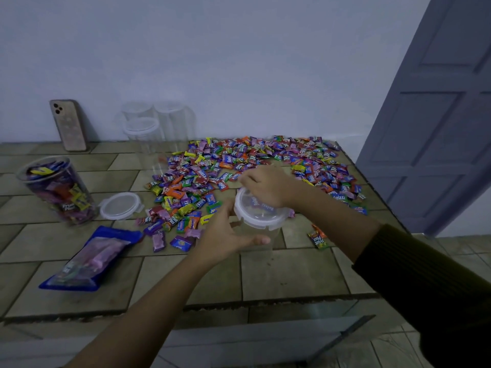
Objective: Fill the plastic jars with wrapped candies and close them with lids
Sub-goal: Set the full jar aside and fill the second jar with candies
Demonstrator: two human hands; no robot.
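Clear jar [275, 236] stands upright on the table [292, 274], just before the candy pile [239, 160]. Left hand [225, 235] grips its wall from the left. Right hand [265, 185] sits directly above, fingers curled over the far rim of the lid [259, 213]. Filled jar [58, 192] and spare lid [121, 205] lie well left, unobstructing.

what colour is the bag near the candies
The bag is blue with a clear front, best in the head view.

Held both arms stretched forward. Gripped the jar [273, 229] with the left hand [225, 235], thumb across its front. Rested the right hand [265, 185] on the lid [255, 215], fingers curled over its far edge.
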